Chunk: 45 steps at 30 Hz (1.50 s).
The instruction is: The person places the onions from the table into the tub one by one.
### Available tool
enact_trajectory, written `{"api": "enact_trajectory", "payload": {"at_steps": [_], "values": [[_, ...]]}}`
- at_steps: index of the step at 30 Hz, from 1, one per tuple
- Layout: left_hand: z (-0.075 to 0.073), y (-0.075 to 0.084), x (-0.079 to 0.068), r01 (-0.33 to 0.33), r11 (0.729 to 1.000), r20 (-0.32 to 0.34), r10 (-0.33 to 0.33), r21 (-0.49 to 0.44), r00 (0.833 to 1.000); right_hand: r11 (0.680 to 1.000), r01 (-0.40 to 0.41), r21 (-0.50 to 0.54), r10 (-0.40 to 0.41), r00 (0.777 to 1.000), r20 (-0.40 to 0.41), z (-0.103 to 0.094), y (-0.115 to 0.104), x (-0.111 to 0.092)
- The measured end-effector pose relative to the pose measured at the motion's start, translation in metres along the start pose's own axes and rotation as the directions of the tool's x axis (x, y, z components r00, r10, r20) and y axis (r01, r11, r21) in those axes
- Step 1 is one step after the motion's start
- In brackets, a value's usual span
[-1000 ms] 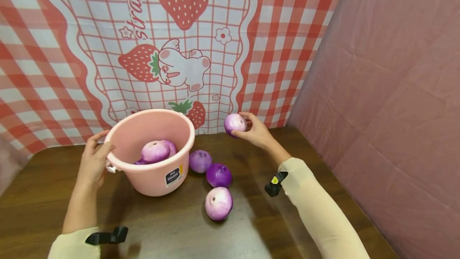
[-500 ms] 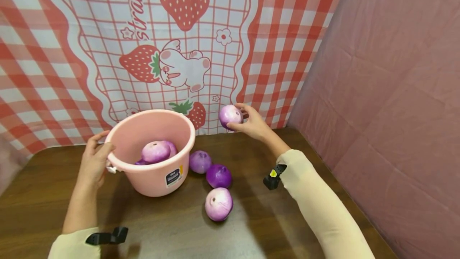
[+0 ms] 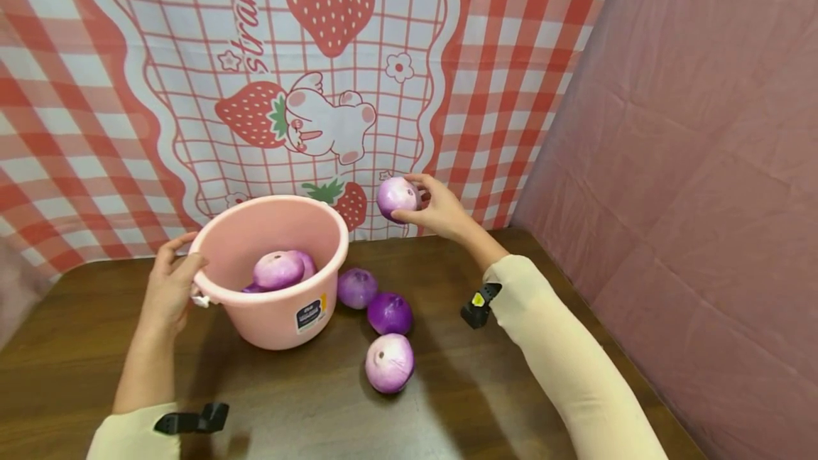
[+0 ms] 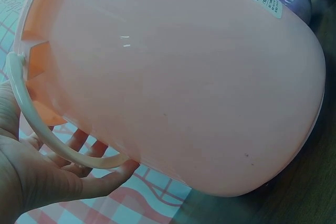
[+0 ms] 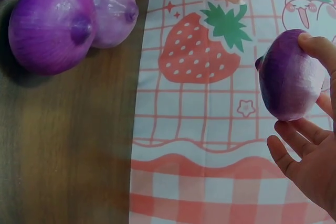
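Clamped on two things: the left hand (image 3: 167,282) grips the rim of the pink bucket (image 3: 275,321), the right hand (image 3: 441,210) pinches a purple onion (image 3: 396,199) between thumb and fingers. The brown table (image 3: 275,403) bears the bucket, with more onions (image 3: 277,270) inside. Three loose onions (image 3: 389,314) lie beside it; the pinched one is in the air, right of the bucket.

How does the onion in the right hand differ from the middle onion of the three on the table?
The held onion is in the air, gripped by the right hand; the middle onion rests on the table.
In the head view, the held onion shows a whitish patch; the middle onion looks deep purple.
Both are roundish.
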<state>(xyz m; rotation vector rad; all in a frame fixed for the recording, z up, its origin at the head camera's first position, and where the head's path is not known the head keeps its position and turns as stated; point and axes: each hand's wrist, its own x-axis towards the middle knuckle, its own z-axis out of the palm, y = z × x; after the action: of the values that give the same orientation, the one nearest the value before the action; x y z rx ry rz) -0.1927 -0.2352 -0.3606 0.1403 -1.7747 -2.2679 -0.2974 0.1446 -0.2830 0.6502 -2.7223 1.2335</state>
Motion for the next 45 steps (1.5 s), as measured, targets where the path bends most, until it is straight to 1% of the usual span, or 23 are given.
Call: {"api": "enact_trajectory", "payload": {"at_steps": [2,8,12,17,24,34,45], "values": [[0.0,0.0,0.0,0.003,1.0,0.002,-0.003,-0.001,1.0,1.0,0.014,-0.001,-0.014,1.0,0.005,0.001,-0.003,0.001],[0.0,0.0,0.0,0.008,1.0,-0.001,-0.008,-0.004,1.0,0.997,0.048,-0.059,-0.048,0.999,0.009,0.005,-0.012,0.006],[0.0,0.0,0.0,0.006,1.0,-0.004,-0.006,-0.004,1.0,0.998,0.055,-0.043,-0.054,0.998,0.017,0.01,-0.019,0.01],[0.0,0.0,0.0,0.0,1.0,0.003,0.0,-0.007,1.0,0.998,0.037,-0.046,-0.036,0.999,0.029,0.017,-0.027,0.012],[0.0,0.0,0.001,0.007,1.0,-0.005,-0.007,0.002,1.0,0.995,0.09,-0.034,-0.089,0.995,0.038,0.023,-0.037,0.016],[0.0,0.0,0.0,0.012,1.0,-0.004,-0.012,0.004,1.0,0.997,0.08,-0.005,-0.08,0.995,0.059,0.035,-0.051,0.022],[-0.001,0.0,0.001,0.016,1.0,-0.001,-0.016,0.007,1.0,0.993,0.114,-0.013,-0.113,0.991,0.075,0.048,-0.061,0.025]]}}
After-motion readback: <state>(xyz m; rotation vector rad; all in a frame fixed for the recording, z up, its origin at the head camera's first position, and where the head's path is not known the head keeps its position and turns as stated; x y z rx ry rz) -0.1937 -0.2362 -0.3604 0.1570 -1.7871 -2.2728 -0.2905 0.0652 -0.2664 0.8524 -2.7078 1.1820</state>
